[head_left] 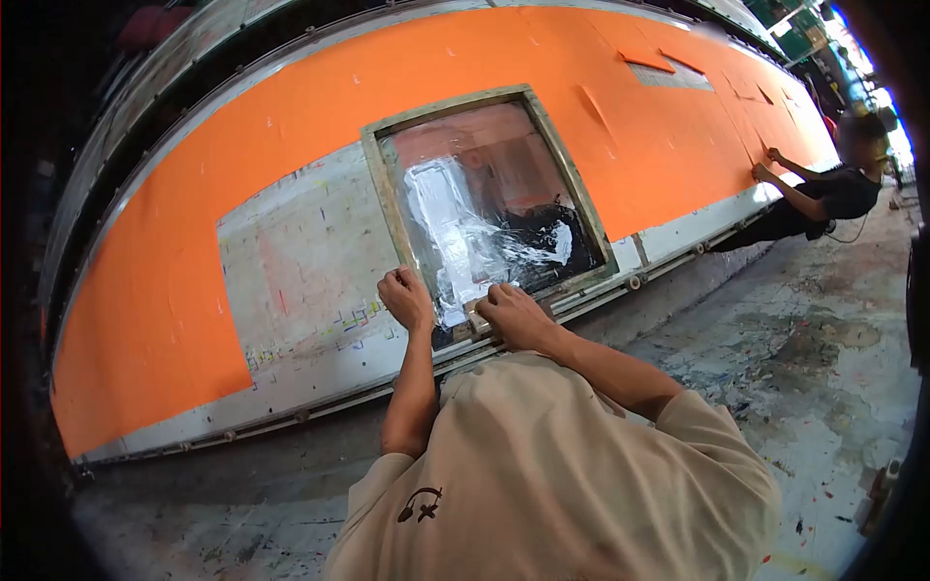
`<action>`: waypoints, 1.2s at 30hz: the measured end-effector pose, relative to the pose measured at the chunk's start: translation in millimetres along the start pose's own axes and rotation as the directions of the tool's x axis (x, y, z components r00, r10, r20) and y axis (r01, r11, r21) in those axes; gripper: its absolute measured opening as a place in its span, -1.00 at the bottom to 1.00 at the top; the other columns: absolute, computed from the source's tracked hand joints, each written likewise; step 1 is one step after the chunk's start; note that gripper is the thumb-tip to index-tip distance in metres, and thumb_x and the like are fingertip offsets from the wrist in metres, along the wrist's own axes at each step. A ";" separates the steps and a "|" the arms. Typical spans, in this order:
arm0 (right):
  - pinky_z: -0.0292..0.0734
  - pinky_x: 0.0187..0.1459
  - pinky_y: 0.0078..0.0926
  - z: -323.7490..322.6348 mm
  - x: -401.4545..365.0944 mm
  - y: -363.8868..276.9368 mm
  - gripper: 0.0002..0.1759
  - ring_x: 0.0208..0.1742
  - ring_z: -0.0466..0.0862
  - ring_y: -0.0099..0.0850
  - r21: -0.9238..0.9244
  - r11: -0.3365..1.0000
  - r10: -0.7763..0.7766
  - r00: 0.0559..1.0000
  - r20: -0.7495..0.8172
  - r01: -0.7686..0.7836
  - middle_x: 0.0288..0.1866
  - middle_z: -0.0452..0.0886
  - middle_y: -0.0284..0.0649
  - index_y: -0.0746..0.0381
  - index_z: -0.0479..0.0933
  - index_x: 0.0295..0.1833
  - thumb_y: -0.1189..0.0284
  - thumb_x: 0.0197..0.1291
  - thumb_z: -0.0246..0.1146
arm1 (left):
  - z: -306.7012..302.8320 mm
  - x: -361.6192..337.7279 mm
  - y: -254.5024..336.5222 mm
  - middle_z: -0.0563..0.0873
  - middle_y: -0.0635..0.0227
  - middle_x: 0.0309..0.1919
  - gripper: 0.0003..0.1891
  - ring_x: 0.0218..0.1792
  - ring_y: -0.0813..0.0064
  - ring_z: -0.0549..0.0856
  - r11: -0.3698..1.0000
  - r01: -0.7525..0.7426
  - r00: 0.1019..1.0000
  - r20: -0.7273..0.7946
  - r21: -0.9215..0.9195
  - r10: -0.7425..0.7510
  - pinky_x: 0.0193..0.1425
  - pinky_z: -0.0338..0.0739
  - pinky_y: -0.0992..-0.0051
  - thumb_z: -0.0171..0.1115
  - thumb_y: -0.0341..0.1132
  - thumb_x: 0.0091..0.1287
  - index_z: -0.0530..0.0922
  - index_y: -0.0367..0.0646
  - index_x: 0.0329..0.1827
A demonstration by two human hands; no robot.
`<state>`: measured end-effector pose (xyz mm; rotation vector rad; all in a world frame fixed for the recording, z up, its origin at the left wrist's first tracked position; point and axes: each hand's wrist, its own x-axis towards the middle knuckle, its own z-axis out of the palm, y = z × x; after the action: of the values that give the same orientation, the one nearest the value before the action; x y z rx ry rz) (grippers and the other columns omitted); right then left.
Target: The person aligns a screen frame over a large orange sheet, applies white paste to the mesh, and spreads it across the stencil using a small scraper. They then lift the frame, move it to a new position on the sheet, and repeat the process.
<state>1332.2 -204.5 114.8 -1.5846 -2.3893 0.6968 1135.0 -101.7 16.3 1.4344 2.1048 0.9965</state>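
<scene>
A framed screen (378,169) lies on the long table over orange sheeting (320,107). White ink (450,228) is smeared across its mesh, with a dark patch at the lower right. My left hand (405,295) is at the frame's lower left corner, fingers curled; what they grip, if anything, is hidden. Near the frame's bottom edge, my right hand (513,315) closes on a squeegee (477,315), only a small part of which shows beside the white ink.
Bare table surface (305,242) with coloured marks shows left of the frame. Another person (852,184) leans over the table's right end, both hands at the orange sheeting. A rail with rollers (635,283) runs along the near edge. The floor (775,387) is stained.
</scene>
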 end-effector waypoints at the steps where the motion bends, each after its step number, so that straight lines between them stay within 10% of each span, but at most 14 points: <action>1: 0.51 0.07 -0.14 4.7 3.9 1.0 -0.60 0.10 0.58 -0.12 -0.121 0.992 -0.028 1.000 -0.010 0.026 -0.06 0.56 -0.13 0.17 0.59 0.02 0.33 0.04 0.45 | 0.7 0.3 -0.8 0.59 0.03 -0.17 -0.65 -0.06 0.02 0.57 1.000 0.008 1.000 -0.010 0.002 -0.008 0.12 0.44 0.10 0.14 -0.12 0.55 0.59 -0.31 -0.16; 6: 0.45 0.04 -0.18 12.2 23.6 -5.9 -0.78 0.08 0.57 -0.19 -0.319 0.948 -0.050 0.990 -0.131 0.006 -0.08 0.57 -0.18 0.12 0.63 -0.07 0.40 0.15 0.27 | -4.8 -2.7 3.3 0.61 0.04 -0.13 -0.63 -0.02 0.01 0.59 0.994 -0.041 0.999 0.020 0.098 0.039 0.13 0.46 0.10 0.24 -0.07 0.48 0.57 -0.28 -0.08; 11: 0.46 0.03 -0.21 13.7 32.1 32.5 -0.78 0.06 0.57 -0.20 0.064 0.998 -0.001 0.965 -0.262 0.019 0.00 0.60 -0.20 0.18 0.71 -0.23 0.47 -0.08 0.33 | -8.9 1.6 30.9 0.60 0.01 -0.02 -0.44 0.09 -0.04 0.62 0.975 -0.053 0.991 0.128 0.215 0.026 0.14 0.53 0.08 0.39 0.03 0.34 0.51 -0.24 0.17; 13: 0.48 0.12 -0.18 4.7 21.7 63.3 -0.56 0.15 0.58 -0.19 0.138 0.990 0.053 0.963 -0.265 -0.017 0.09 0.63 -0.20 0.21 0.69 -0.03 0.55 -0.16 0.38 | -3.1 12.5 27.1 0.59 -0.02 0.04 -0.36 0.12 -0.06 0.64 0.963 -0.047 0.987 0.162 0.265 0.004 0.13 0.57 0.05 0.45 0.01 0.27 0.47 -0.23 0.25; 15: 0.45 0.27 -0.20 -3.4 6.8 89.4 -0.34 0.28 0.57 -0.22 0.442 0.873 0.421 0.779 -0.464 -0.208 0.14 0.67 -0.22 0.21 0.60 0.19 0.64 -0.19 0.41 | 2.1 22.2 25.5 0.60 -0.04 0.03 -0.37 0.08 -0.08 0.66 0.963 -0.041 0.988 0.152 0.266 0.001 0.13 0.57 0.03 0.47 -0.03 0.25 0.48 -0.24 0.24; 20: 0.57 0.13 -0.49 -69.9 -29.7 154.1 -0.01 -0.07 0.71 -0.34 0.809 0.519 0.752 0.597 -0.279 -0.276 -0.14 0.73 -0.17 0.35 0.10 0.59 0.70 -0.06 0.24 | 10.9 30.3 22.1 0.65 -0.09 -0.01 -0.45 0.05 -0.16 0.66 0.956 -0.083 0.986 0.166 0.281 0.037 0.14 0.57 0.03 0.43 -0.14 0.23 0.50 -0.28 0.18; 22: 0.63 -0.04 -0.47 -55.3 -40.6 200.2 -0.28 -0.18 0.72 -0.37 0.871 0.428 0.863 0.398 -0.312 -0.243 -0.28 0.70 -0.19 0.44 0.37 0.35 0.64 -0.05 0.22 | 7.8 28.6 30.1 0.66 -0.12 -0.02 -0.48 0.02 -0.18 0.67 0.968 -0.062 0.990 0.141 0.245 0.028 0.12 0.57 0.03 0.41 -0.19 0.23 0.49 -0.29 0.16; 25: 0.61 -0.27 -0.48 -44.0 -56.4 243.9 -0.58 -0.34 0.68 -0.43 0.923 0.210 0.836 0.548 0.002 -0.323 -0.35 0.64 -0.22 0.40 0.53 0.06 0.56 0.00 0.16 | 4.2 30.8 47.1 0.70 -0.16 -0.07 -0.54 -0.04 -0.20 0.70 0.999 -0.021 0.989 0.147 -0.030 0.025 0.08 0.56 0.04 0.37 -0.30 0.22 0.45 -0.29 0.12; 31: 0.54 -0.39 -0.44 -123.8 -79.4 255.2 -0.72 -0.42 0.65 -0.43 0.962 0.192 0.900 0.427 -0.093 -0.195 -0.42 0.60 -0.27 0.32 0.59 -0.14 0.54 -0.02 0.14 | 59.0 8.0 111.9 0.74 -0.15 -0.11 -0.55 -0.06 -0.12 0.74 0.996 -0.032 0.999 0.000 -0.083 0.032 0.09 0.58 0.08 0.35 -0.36 0.16 0.45 -0.30 0.10; 35: 0.53 -0.29 -0.39 -201.5 -145.3 374.4 -0.87 -0.39 0.63 -0.41 0.950 0.266 0.886 0.429 -0.174 -0.165 -0.41 0.64 -0.25 0.27 0.62 -0.41 0.49 -0.09 0.18 | 138.2 -39.8 206.2 0.74 -0.11 -0.03 -0.49 0.01 -0.02 0.74 0.942 0.269 0.936 0.284 -0.202 -0.207 0.12 0.59 0.14 0.37 -0.13 0.24 0.47 -0.24 0.15; 36: 0.51 -0.32 -0.42 -233.6 -149.4 381.5 -0.87 -0.40 0.62 -0.42 0.938 0.279 0.902 0.392 -0.182 -0.206 -0.43 0.62 -0.26 0.27 0.61 -0.42 0.48 -0.08 0.18 | 173.3 -55.2 209.4 0.73 -0.15 0.00 -0.48 0.04 -0.09 0.73 0.975 0.099 0.983 0.170 -0.199 -0.066 0.14 0.58 0.10 0.36 -0.12 0.26 0.46 -0.24 0.16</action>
<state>1799.8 -154.0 149.4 -1.7704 -0.5046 0.8646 1404.9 -49.6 53.8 1.2702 1.8690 0.9973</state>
